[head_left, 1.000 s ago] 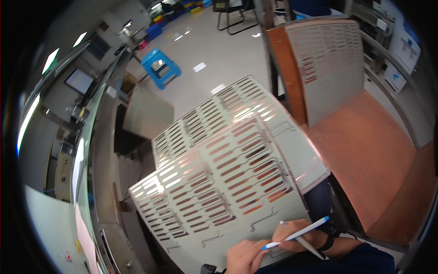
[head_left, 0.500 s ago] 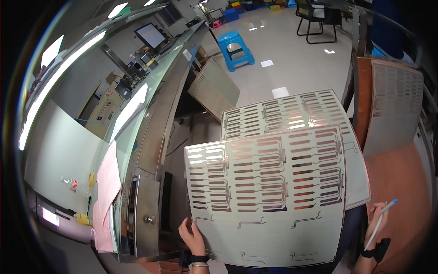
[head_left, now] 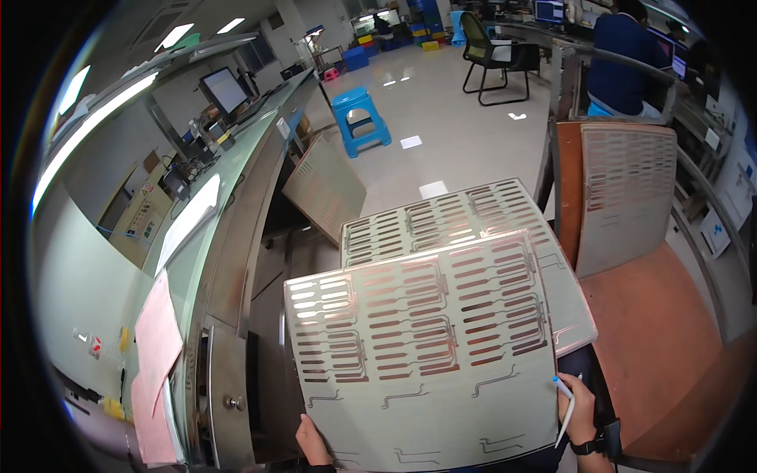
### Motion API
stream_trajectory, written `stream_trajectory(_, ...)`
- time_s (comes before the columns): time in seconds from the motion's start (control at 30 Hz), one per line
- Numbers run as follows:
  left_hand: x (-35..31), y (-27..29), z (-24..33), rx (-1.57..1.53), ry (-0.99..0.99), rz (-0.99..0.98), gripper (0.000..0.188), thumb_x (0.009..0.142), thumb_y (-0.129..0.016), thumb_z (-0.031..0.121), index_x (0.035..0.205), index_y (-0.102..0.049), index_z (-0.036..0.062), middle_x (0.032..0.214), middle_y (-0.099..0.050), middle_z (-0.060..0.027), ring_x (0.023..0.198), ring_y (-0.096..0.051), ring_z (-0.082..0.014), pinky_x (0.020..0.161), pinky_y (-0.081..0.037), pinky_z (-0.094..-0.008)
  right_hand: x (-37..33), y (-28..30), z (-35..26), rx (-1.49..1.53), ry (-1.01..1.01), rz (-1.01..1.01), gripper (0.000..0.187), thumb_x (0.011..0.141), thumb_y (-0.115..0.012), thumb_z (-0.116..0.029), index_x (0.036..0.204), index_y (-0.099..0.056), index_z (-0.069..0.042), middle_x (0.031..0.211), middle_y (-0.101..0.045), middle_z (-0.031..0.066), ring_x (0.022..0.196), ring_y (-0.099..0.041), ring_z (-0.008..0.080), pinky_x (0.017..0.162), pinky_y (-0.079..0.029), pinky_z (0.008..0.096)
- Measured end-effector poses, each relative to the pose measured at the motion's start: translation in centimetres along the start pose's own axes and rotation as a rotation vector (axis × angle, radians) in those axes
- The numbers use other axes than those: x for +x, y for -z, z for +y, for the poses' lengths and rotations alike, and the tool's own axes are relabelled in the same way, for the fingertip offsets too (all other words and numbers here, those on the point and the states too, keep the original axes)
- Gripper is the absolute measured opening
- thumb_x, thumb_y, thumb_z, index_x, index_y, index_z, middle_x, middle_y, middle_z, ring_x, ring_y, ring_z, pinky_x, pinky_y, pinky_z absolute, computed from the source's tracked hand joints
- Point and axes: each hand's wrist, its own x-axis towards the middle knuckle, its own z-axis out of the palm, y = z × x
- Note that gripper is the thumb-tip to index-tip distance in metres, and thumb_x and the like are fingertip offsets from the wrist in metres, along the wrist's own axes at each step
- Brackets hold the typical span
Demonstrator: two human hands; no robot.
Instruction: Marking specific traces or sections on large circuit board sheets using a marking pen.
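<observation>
- Two pale panels overlap before you: the front panel (head_left: 430, 418) lies close to your body, and the rear panel (head_left: 571, 306) shows past its top and right edges.
- Rows of long bars, some glinting copper, fill the front panel's upper part, with thin bent lines below them.
- Your left hand (head_left: 314, 441) is at the front panel's lower left edge; its fingers are mostly hidden, so you cannot tell whether they grip.
- Your right hand (head_left: 581, 411) is by the lower right edge, fingers closed around a blue-tipped pen (head_left: 563, 388) and what looks like a slim white tool (head_left: 563, 430).
- To your left runs the bench (head_left: 241, 160), carrying pink sheets (head_left: 160, 325) and a monitor (head_left: 225, 89); a third panel (head_left: 325, 189) leans beside it.
- To your right, another panel (head_left: 628, 205) stands tilted against a brown board (head_left: 568, 181).
- Farther off are a blue stool (head_left: 360, 102), a dark chair (head_left: 475, 39) and a seated person in dark blue (head_left: 623, 49).
</observation>
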Motion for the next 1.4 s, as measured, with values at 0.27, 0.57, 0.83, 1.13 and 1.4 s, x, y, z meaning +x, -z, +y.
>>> stream_trajectory(0.27, -2.1, -0.3, 4.8, -0.088, 0.214, -0.049, 0.043, 0.103, -0.055, 0.031, 0.126, -0.06, -0.005, 0.118, -0.067, -0.0175, 0.103, -0.064, -0.028, 0.089, -0.051, -0.0388, -1.2, -0.7, -0.5, 0.176, -0.222, -0.002, 0.017, 0.093, -0.061, -0.005, 0.108, -0.067, 0.001, 0.086, -0.071, 0.0135, 0.079, -0.067, 0.0152, 0.071, -0.051, 0.0281)
stream_trajectory(0.57, -3.0, -1.0, 7.4, -0.107, 0.272, -0.098, 0.054, 0.105, -0.047, 0.039, 0.13, -0.056, -0.0087, 0.129, -0.061, -0.0173, 0.116, -0.059, -0.0275, 0.101, -0.047, -0.0389, -0.9, 0.5, -1.7, 0.266, -0.142, 0.134, 0.015, 0.092, -0.061, -0.003, 0.105, -0.067, 0.001, 0.085, -0.069, 0.0132, 0.075, -0.064, 0.013, 0.068, -0.049, 0.0278)
stream_trajectory(0.83, -3.9, -2.2, 10.2, -0.189, 0.264, -0.158, 0.052, 0.103, -0.052, 0.035, 0.133, -0.054, -0.0077, 0.134, -0.058, -0.018, 0.122, -0.055, -0.0274, 0.105, -0.043, -0.0396, 1.3, 2.1, -2.8, 0.422, -0.192, 0.219, 0.015, 0.094, -0.058, -0.001, 0.105, -0.067, 0.0, 0.081, -0.061, 0.0023, 0.074, -0.052, 0.0064, 0.067, -0.044, 0.0235)
stream_trajectory(1.13, 0.2, -2.8, 12.6, -0.379, 0.21, -0.598, 0.037, 0.105, -0.048, 0.023, 0.135, -0.051, 0.001, 0.13, -0.061, -0.0115, 0.119, -0.056, -0.0236, 0.099, -0.046, -0.0375, 12.1, 5.6, -5.8, 0.396, 0.09, 0.25, 0.018, 0.096, -0.057, -0.003, 0.111, -0.066, 0.001, 0.094, -0.068, 0.007, 0.085, -0.06, 0.0109, 0.078, -0.048, 0.026)
stream_trajectory(1.4, 5.3, -7.0, 22.8, -0.572, -0.303, -0.44, 0.052, 0.1, -0.057, 0.026, 0.144, -0.042, 0.002, 0.141, -0.054, -0.0082, 0.128, -0.05, -0.0239, 0.11, -0.036, -0.0385, 26.6, 8.4, -9.8, 0.248, 0.377, 0.439, 0.024, 0.098, -0.056, -0.005, 0.119, -0.066, -0.003, 0.098, -0.072, 0.0087, 0.092, -0.066, 0.0144, 0.083, -0.05, 0.0284)
